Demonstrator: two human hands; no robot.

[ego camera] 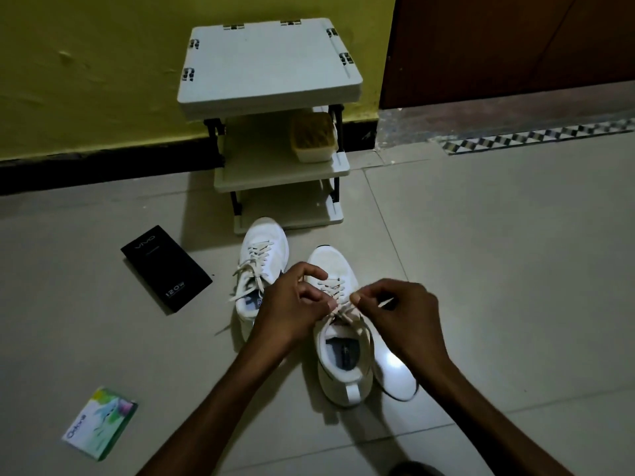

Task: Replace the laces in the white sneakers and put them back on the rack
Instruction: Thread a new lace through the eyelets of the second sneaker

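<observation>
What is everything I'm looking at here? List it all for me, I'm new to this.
white sneakers: two, white, side by side on the floor in front of the rack
laces: one in each sneaker, cream; the left sneaker's ends lie loose
rack: one, white, three shelves, against the wall
tub: one, cream with a brownish top, on the rack's middle shelf
black box: one, black, on the floor left of the sneakers
packet: one, green and white, on the floor at near left
door: one, brown, behind and right of the rack
left hand: pinches the right sneaker's lace
right hand: pinches the same lace
</observation>
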